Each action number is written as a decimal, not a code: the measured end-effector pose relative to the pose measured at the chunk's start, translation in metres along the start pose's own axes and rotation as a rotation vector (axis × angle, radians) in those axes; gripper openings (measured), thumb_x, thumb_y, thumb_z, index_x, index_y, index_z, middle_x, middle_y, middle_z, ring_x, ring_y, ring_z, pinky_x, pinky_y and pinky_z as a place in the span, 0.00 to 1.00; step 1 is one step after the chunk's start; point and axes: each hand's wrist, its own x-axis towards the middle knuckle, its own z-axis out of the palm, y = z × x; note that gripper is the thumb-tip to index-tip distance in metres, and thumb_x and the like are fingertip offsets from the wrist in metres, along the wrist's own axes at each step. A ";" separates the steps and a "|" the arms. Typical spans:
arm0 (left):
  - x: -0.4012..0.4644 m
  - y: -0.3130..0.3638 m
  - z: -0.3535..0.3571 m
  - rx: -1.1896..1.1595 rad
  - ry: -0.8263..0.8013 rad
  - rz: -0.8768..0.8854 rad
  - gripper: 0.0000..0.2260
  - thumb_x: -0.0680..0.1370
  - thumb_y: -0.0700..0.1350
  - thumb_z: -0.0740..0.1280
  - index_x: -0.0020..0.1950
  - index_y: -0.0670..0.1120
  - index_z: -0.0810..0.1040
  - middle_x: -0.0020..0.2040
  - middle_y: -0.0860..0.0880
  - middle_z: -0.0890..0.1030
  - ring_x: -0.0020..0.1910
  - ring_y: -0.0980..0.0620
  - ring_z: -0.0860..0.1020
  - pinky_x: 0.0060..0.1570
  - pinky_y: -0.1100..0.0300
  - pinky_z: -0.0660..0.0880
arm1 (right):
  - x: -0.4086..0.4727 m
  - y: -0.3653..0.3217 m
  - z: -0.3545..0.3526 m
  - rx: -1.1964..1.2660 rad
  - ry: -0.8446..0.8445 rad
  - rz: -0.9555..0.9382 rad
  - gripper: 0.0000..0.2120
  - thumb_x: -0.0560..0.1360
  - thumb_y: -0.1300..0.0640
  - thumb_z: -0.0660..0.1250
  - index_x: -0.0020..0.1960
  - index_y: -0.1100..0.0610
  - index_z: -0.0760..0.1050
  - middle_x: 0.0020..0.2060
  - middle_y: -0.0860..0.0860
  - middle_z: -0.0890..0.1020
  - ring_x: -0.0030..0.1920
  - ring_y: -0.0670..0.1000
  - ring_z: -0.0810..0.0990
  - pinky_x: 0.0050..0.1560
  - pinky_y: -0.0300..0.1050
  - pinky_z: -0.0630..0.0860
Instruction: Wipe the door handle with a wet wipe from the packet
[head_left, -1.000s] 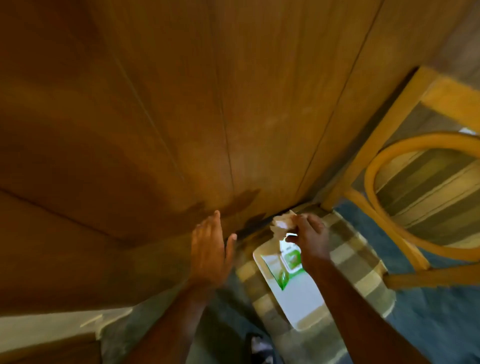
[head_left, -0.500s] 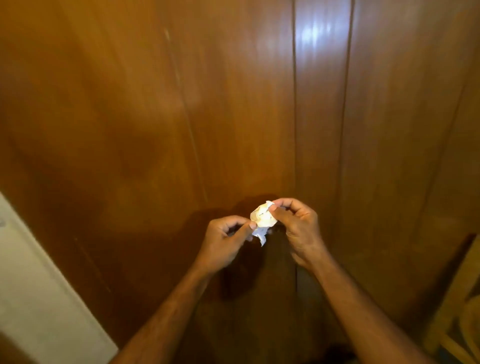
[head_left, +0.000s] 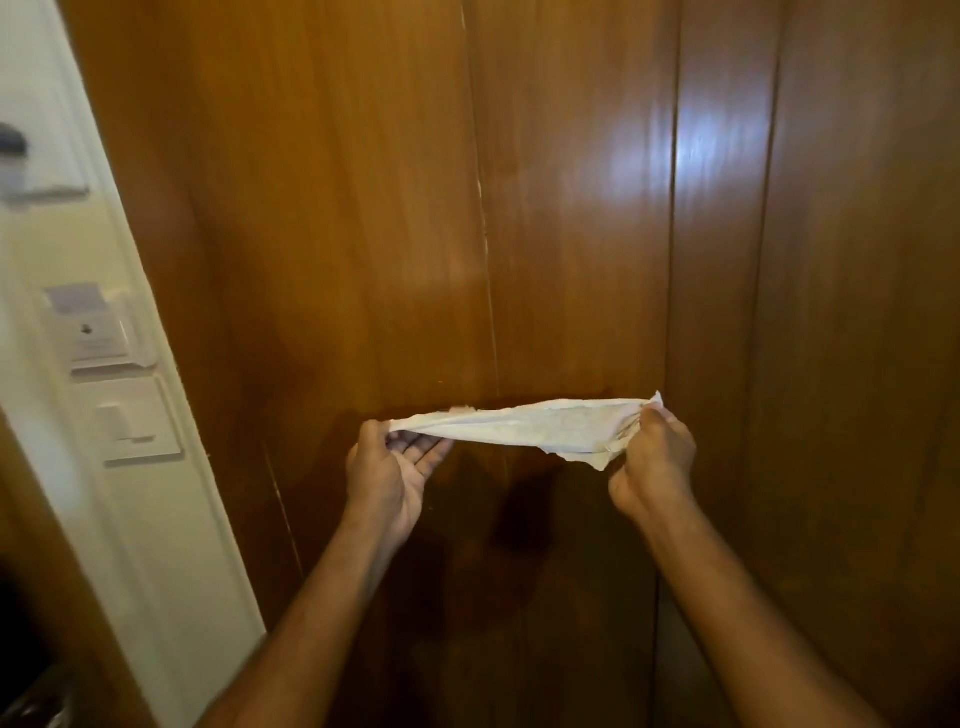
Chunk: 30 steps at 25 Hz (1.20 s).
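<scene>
Left hand (head_left: 387, 470) and right hand (head_left: 652, 467) now apart, each pinching one end of wet wipe (head_left: 524, 427); half second ago it was balled. Wipe stretched before wood panelling (head_left: 571, 208). Handle possibly dark blurred shape bottom left; wiping not begun.

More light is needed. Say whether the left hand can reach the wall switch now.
Probably yes: nothing stands between the left hand and the switch to its left. But it pinches one end of the wipe stretched to the right hand, so it should let go first.
</scene>
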 end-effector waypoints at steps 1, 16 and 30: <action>-0.001 0.001 0.001 -0.035 0.006 -0.017 0.09 0.85 0.43 0.55 0.52 0.42 0.73 0.51 0.39 0.86 0.50 0.44 0.87 0.38 0.55 0.84 | -0.002 0.002 0.002 -0.014 0.007 0.027 0.04 0.82 0.54 0.59 0.51 0.49 0.73 0.50 0.51 0.81 0.46 0.51 0.83 0.35 0.46 0.83; -0.011 0.020 -0.064 0.479 0.326 -0.118 0.13 0.86 0.48 0.54 0.56 0.44 0.76 0.43 0.46 0.88 0.43 0.48 0.86 0.30 0.60 0.81 | -0.030 0.078 0.005 -0.194 -0.962 0.869 0.30 0.64 0.61 0.81 0.63 0.66 0.78 0.53 0.64 0.84 0.48 0.58 0.85 0.36 0.45 0.82; -0.100 0.147 -0.292 2.196 0.991 0.685 0.35 0.79 0.56 0.60 0.77 0.32 0.63 0.79 0.29 0.62 0.79 0.30 0.57 0.76 0.33 0.52 | -0.132 0.211 0.095 0.368 -1.129 0.915 0.29 0.65 0.53 0.64 0.64 0.61 0.79 0.63 0.64 0.80 0.62 0.65 0.81 0.53 0.55 0.82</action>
